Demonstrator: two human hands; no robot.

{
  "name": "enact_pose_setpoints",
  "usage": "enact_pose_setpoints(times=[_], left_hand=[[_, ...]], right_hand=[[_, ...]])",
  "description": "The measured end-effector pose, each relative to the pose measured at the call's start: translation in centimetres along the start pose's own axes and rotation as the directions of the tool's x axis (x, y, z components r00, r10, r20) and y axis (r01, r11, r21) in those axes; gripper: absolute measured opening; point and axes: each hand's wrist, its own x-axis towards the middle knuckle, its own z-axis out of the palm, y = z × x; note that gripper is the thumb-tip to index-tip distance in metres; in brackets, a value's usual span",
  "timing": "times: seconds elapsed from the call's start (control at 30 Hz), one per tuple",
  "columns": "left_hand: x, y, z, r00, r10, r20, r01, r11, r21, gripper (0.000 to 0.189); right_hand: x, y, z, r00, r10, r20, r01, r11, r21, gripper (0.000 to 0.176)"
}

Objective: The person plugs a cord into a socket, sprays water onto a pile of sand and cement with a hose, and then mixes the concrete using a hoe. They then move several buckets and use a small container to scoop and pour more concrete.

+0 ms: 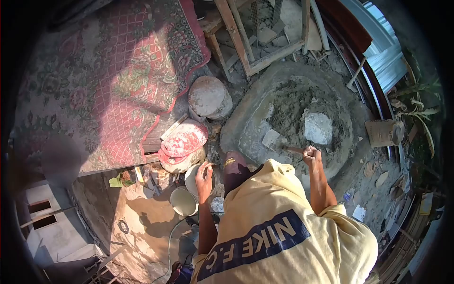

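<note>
My right hand (310, 156) is closed around the wooden handle of a shovel (271, 140). Its flat grey blade rests at the left side of a ring of wet grey mortar (295, 102). A heap of pale powder (318, 128) lies in the mortar, just beyond my right fist. My left hand (204, 181) is held out to the left with its fingers bent and apart, nothing in it. In this view it overlaps a bucket (192, 178), and a second pale bucket (184, 201) stands beside it.
A red cap (184, 137) lies on a mortar-stained container, near an upturned round bucket (209, 97). A flowered carpet (123, 80) covers a platform at left. A wooden frame with mesh (276, 59) stands behind the mortar. A paper sack (384, 133) and metal sheets (378, 52) are at right.
</note>
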Motion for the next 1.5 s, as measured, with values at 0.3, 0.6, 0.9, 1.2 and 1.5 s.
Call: enact_pose_setpoints(times=[0.3, 0.6, 0.9, 1.2, 1.5], left_hand=[[19.7, 6.6, 14.3, 0.677, -0.273, 0.683, 0.222, 0.961, 0.164, 0.050], [26.9, 10.2, 22.7, -0.146, -0.763, 0.630, 0.545, 0.469, 0.695, 0.078], [23.8, 6.9, 31.5, -0.308, -0.917, 0.255, 0.124, 0.227, 0.966, 0.048], [24.7, 8.3, 30.4, -0.118, -0.939, 0.322, 0.027, 0.322, 0.947, 0.008], [25.3, 14.1, 29.5, -0.284, -0.873, 0.396, -0.353, 0.480, 0.803, 0.076]], right_hand=[[-6.4, 12.0, 8.9, 0.976, 0.216, 0.005, -0.215, 0.975, -0.047, 0.017], [-11.3, 21.5, 20.0, 0.998, -0.057, -0.015, 0.056, 0.998, -0.026, 0.018], [-13.1, 27.4, 16.8, 0.970, -0.229, 0.081, 0.216, 0.966, 0.144, 0.006], [-7.1, 26.4, 6.0, 0.963, -0.236, -0.128, 0.216, 0.964, -0.157, 0.087], [13.7, 23.7, 8.7, 0.946, -0.243, -0.216, 0.322, 0.792, 0.519, 0.014]])
